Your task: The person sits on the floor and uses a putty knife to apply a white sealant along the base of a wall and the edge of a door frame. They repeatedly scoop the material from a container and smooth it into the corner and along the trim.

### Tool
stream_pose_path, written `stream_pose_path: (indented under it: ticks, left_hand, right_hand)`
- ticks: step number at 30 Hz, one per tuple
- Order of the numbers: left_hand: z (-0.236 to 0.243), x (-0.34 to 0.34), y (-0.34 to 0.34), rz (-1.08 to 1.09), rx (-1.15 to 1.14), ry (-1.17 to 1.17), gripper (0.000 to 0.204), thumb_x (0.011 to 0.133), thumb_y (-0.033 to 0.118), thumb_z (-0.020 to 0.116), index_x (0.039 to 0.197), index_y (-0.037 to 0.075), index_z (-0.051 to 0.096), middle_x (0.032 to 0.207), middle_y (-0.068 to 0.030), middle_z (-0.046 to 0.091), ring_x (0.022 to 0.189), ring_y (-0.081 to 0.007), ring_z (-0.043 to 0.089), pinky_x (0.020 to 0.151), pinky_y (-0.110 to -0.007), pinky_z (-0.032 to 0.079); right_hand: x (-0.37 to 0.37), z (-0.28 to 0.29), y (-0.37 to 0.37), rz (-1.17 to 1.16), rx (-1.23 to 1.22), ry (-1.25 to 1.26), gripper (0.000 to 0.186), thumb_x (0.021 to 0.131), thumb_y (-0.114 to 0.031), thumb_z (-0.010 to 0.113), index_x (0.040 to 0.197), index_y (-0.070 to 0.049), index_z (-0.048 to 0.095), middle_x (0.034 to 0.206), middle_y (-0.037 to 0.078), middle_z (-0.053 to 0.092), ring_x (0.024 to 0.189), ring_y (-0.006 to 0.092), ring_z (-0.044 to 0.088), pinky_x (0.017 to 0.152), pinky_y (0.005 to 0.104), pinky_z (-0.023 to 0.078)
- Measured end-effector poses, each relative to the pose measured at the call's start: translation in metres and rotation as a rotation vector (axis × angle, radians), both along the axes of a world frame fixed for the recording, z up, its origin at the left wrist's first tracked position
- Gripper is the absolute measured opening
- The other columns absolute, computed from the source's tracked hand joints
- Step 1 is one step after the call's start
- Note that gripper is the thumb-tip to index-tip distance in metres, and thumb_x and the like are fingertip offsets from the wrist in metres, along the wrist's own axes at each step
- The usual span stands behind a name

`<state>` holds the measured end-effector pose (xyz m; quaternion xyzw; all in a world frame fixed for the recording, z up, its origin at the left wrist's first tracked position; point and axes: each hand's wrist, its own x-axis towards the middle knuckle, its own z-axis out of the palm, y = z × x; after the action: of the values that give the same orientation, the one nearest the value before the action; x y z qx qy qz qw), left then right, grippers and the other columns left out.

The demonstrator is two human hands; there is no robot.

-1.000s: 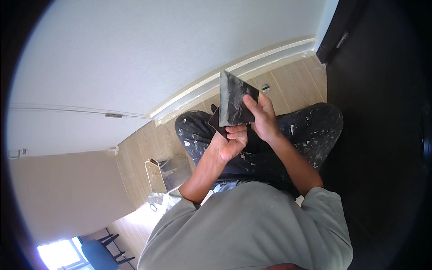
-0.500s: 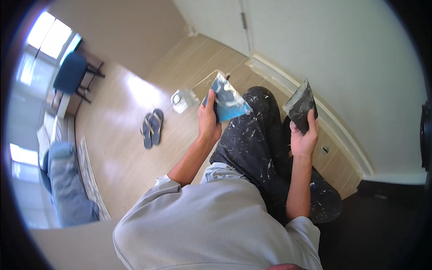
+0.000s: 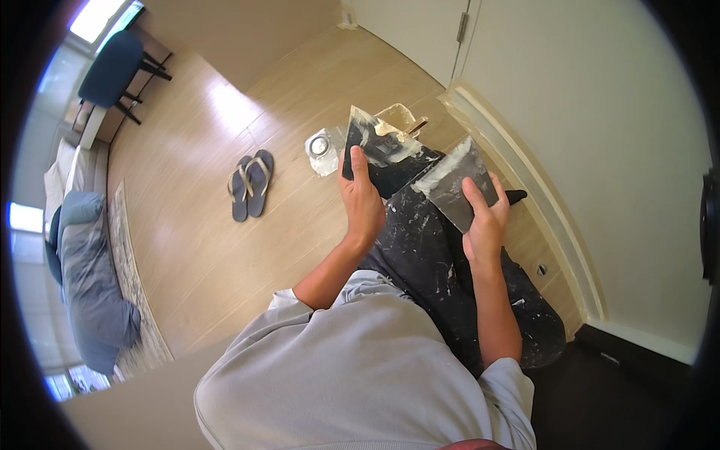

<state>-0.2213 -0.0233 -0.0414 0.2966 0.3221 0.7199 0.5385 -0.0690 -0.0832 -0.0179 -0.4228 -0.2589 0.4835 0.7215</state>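
Observation:
My left hand [image 3: 361, 201] grips a wide dark plaster blade [image 3: 379, 144] smeared with pale filler, held out over the wooden floor. A second wide putty knife [image 3: 457, 187] sits in my right hand [image 3: 484, 217], its grey blade tilted toward the first one; its black handle end pokes out to the right. The two blades are close together, corners nearly touching. Below them are my paint-spattered black trousers [image 3: 442, 262] and my grey shirt [image 3: 352, 375].
A tub of filler [image 3: 400, 118] and a round metal lid [image 3: 321, 145] lie on the floor just beyond the blades. A pair of grey flip-flops [image 3: 251, 184] lies to the left. White wall, skirting [image 3: 525, 180] and a door [image 3: 420, 30] stand to the right; a blue chair [image 3: 112, 71] and a sofa [image 3: 90, 292] stand far left.
The view has swung from the wall to the floor. My hands, first joined on one blade, split apart with a blade each, then came close together again.

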Motion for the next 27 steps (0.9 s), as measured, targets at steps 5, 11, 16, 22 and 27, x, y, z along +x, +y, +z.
stream_pose_path:
  ticks: [5,11,16,22,27]
  left_hand:
    - [-0.004,0.007,0.012,0.015,0.005,0.045,0.029,0.098,0.024,0.046,0.107,-0.002,0.055,0.093,-0.0003,0.057,0.081,-0.0067,0.05,0.071,-0.022,0.043]
    - [-0.026,0.001,0.02,-0.073,-0.028,0.202,0.026,0.098,0.019,0.048,0.108,-0.004,0.055,0.092,-0.0012,0.058,0.081,-0.0059,0.049,0.069,-0.019,0.04]
    - [-0.031,-0.008,0.024,-0.085,-0.048,0.297,0.025,0.097,0.017,0.048,0.109,-0.004,0.056,0.092,-0.0025,0.06,0.081,-0.0074,0.049,0.071,-0.021,0.041]
    - [-0.029,-0.017,0.022,-0.186,-0.026,0.435,0.026,0.096,0.018,0.05,0.106,-0.005,0.058,0.079,-0.0017,0.058,0.074,-0.0083,0.047,0.067,-0.022,0.04]
    - [-0.03,-0.033,0.023,-0.317,-0.057,0.579,0.025,0.096,0.018,0.051,0.105,-0.004,0.058,0.072,-0.0024,0.055,0.068,-0.0091,0.045,0.06,-0.026,0.039]
  right_hand:
    - [-0.013,-0.003,0.033,-0.13,-0.035,-0.282,0.035,0.083,-0.007,0.066,0.112,0.009,0.056,0.099,0.01,0.063,0.088,0.0118,0.057,0.08,0.025,0.045]
    - [-0.024,-0.005,0.056,-0.075,-0.142,-0.591,0.034,0.083,-0.009,0.065,0.11,0.01,0.057,0.093,0.01,0.065,0.082,0.0124,0.059,0.076,0.0263,0.047]
    - [-0.03,-0.008,0.065,-0.077,-0.181,-0.661,0.033,0.083,-0.01,0.065,0.109,0.009,0.057,0.093,0.01,0.065,0.083,0.0123,0.059,0.076,0.0262,0.047]
    - [-0.033,-0.013,0.073,-0.042,-0.185,-0.64,0.034,0.082,-0.009,0.065,0.11,0.008,0.057,0.093,0.009,0.065,0.083,0.0121,0.059,0.077,0.0259,0.047]
    - [-0.037,-0.019,0.074,-0.037,-0.194,-0.481,0.033,0.082,-0.008,0.066,0.11,0.007,0.057,0.094,0.008,0.065,0.083,0.011,0.059,0.076,0.0252,0.047]
